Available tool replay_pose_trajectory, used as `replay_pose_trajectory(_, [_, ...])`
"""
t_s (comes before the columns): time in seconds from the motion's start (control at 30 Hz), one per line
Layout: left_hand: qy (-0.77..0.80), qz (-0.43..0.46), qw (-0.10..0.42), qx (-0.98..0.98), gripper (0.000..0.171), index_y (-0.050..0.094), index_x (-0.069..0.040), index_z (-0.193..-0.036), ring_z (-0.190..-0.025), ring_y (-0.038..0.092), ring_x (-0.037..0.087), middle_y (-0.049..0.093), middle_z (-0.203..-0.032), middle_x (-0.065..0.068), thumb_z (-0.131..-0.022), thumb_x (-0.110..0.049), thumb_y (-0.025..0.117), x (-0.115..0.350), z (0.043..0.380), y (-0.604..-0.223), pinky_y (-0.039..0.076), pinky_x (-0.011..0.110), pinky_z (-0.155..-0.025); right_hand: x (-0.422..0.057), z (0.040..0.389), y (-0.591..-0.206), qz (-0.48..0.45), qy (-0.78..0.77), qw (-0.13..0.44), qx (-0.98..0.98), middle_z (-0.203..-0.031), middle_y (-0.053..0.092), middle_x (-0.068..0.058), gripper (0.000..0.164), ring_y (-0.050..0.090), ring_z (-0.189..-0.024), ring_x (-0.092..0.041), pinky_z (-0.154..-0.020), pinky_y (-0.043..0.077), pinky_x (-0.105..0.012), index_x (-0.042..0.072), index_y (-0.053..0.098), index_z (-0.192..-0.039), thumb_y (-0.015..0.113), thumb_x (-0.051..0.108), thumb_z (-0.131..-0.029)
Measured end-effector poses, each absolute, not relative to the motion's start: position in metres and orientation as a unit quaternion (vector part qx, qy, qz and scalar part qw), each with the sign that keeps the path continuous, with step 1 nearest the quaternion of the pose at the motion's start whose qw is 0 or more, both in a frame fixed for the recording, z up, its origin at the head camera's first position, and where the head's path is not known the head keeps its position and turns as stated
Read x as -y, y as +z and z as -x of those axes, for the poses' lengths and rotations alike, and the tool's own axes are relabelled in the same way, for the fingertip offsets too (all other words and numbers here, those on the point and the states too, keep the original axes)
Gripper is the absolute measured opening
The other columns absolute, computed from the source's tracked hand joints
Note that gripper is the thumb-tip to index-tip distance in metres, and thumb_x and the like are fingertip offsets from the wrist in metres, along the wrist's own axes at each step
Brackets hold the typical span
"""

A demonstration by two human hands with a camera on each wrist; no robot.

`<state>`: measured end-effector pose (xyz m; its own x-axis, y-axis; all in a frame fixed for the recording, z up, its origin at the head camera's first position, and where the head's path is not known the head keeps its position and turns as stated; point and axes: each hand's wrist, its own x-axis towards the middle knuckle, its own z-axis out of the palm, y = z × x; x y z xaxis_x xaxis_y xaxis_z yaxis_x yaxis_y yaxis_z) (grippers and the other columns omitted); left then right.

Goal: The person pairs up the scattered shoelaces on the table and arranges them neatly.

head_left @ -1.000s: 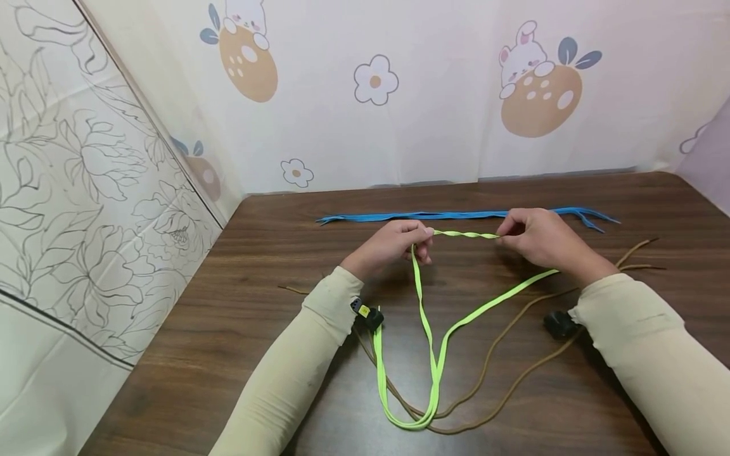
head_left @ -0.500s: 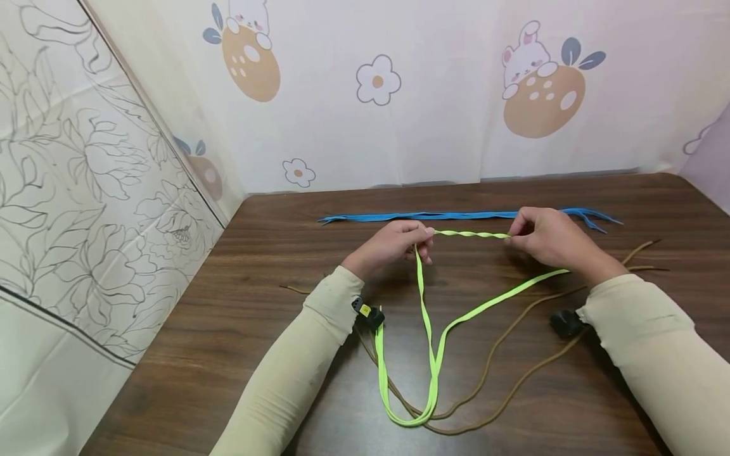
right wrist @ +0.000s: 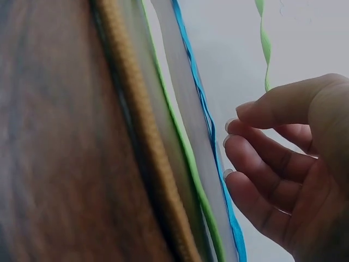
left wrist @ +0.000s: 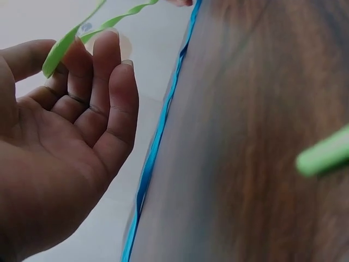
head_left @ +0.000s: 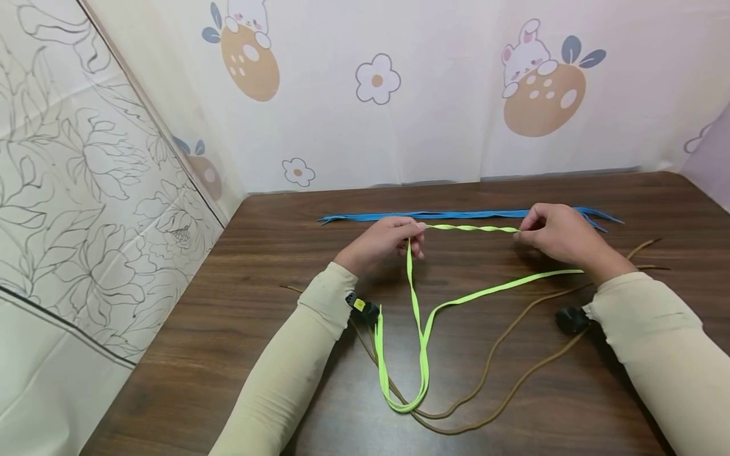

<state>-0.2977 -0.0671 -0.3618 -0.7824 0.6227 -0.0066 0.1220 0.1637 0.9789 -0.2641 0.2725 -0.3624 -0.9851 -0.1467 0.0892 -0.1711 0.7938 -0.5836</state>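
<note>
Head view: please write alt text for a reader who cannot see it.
A person's hands hold a yellow-green lace, twisted between them, above a brown table. Blue laces lie behind; brown cords curve nearer the camera.

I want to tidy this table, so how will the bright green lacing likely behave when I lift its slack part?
Probably floppy: the green lacing droops from the left hand and bends into a U on the table. Likely light, since it looks thin and flat. It may twist, as the stretch reaching the right hand is spiralled.
</note>
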Motion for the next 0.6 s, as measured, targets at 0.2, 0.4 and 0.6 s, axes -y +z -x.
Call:
replay_pose_trajectory(0.2, [0.627,-0.233,0.185,-0.720,0.040,0.058,0.007,-0.096,-0.094,0.068,0.038,0.056,-0.077,0.008,-0.105,-0.032,0.054,0.073,0.301,-0.359,0.051,0.051,-0.091,-0.279,0.266,-0.365,-0.070,0.328,0.015,0.942,-0.090,0.064,-0.011,0.028,0.056,-0.074,-0.026,-0.060,0.046,-0.039,0.005,0.063,-0.097,0.074,0.030,-0.093])
replay_pose_trajectory(0.4, [0.641,-0.217,0.163,-0.718,0.041,0.057,0.005,-0.094,-0.089,0.069,0.032,0.055,-0.075,0.007,-0.105,-0.034,0.053,0.079,0.305,-0.357,0.044,0.044,-0.080,-0.283,0.266,-0.367,-0.054,0.347,0.042,0.935,-0.092,0.064,-0.013,0.031,0.058,-0.076,-0.027,-0.058,0.047,-0.038,0.002,0.063,-0.099,0.073,0.031,-0.093])
replay_pose_trajectory(0.6, [0.665,-0.203,0.144,-0.704,0.036,0.057,-0.001,-0.088,-0.081,0.068,0.027,0.054,-0.074,0.006,-0.106,-0.032,0.052,0.084,0.310,-0.359,0.051,0.040,-0.083,-0.285,0.266,-0.368,-0.046,0.365,0.053,0.928,-0.091,0.066,-0.012,0.035,0.061,-0.077,-0.028,-0.058,0.049,-0.037,0.002,0.064,-0.102,0.073,0.035,-0.093])
